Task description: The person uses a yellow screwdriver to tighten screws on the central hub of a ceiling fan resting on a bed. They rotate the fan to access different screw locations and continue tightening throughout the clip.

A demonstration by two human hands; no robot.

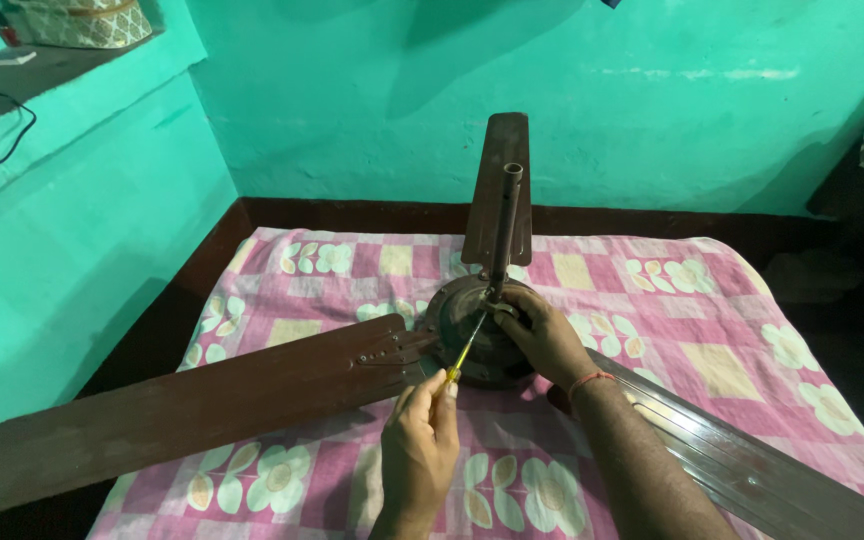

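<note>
From the head camera, a brown ceiling fan (482, 330) is lying on a pink checked floral cloth (712, 330) spread over the floor, set into the corner of a green-walled room. Its round motor housing is sitting near the middle of the cloth, with the downrod (505, 225) standing up from it, tilted slightly. One blade (192, 410) is stretching out to the left, another blade (752, 465) is running toward the lower right under the right forearm, and a third is pointing away toward the far wall.

The left hand (420, 450) is closing around the yellow handle of a screwdriver (465, 348), whose shaft is angling up to the top of the motor housing beside the base of the downrod. The right hand (544, 335) is resting on top of the housing, its fingers curling around a small part at the foot of the downrod; what exactly it is pinching is too small to tell. A red thread is circling the right wrist.
</note>
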